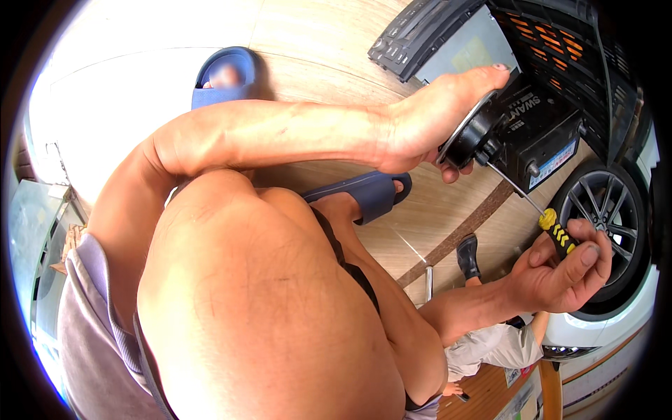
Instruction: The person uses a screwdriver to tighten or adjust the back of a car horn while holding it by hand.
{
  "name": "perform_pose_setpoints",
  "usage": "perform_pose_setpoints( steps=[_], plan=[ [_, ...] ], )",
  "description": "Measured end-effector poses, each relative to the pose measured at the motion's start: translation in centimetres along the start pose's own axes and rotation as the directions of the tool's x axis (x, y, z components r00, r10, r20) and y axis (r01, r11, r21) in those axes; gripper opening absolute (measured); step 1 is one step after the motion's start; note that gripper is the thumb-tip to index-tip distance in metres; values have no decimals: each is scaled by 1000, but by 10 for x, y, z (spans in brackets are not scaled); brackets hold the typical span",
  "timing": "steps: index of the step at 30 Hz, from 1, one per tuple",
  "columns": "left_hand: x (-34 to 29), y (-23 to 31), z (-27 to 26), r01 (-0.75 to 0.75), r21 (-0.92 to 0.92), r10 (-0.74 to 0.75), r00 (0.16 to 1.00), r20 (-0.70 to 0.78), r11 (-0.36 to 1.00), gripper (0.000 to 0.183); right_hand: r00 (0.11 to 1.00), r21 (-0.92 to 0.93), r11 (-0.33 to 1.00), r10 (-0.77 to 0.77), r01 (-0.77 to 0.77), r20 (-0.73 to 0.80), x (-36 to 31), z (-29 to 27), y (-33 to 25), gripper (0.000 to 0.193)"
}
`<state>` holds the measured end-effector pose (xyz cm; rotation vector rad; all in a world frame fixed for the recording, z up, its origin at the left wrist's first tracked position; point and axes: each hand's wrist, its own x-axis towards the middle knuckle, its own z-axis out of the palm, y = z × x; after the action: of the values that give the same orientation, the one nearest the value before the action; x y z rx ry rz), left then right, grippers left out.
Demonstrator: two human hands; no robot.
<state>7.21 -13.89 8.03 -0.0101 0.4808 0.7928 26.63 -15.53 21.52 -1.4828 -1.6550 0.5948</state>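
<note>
My left hand (448,112) is closed around a round black part (467,140) with a metal rim, which looks like a car horn. A screwdriver (558,231) with a yellow and black handle is held in the curled fingers of my right hand (565,271). Its thin shaft runs up toward a short stub on the round part, and the tip appears to meet it there. Behind the part stands a black battery-like box (535,119) with a white and blue label.
A car radio unit (413,35) lies on the tiled floor beside a black plastic crate (602,77) holding orange things. At right is a white car's wheel (607,217). My feet wear blue slippers (378,199). Another person's black boot (467,255) and pale shorts (490,350) show lower right.
</note>
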Motion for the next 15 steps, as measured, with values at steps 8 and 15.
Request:
perform_pose_setpoints(
  steps=[8, 15],
  plan=[
    [-1, 0, 0, -15, 5, 15, 1000, 0, 1000, 61, 989, 50, 988, -143, 144, -22, 3, 8, 6, 40],
    [0, 2, 2, -3, 9, 3, 1000, 10, 1000, 61, 943, 70, 941, -330, 331, -25, 10, 15, 10, 44]
  ],
)
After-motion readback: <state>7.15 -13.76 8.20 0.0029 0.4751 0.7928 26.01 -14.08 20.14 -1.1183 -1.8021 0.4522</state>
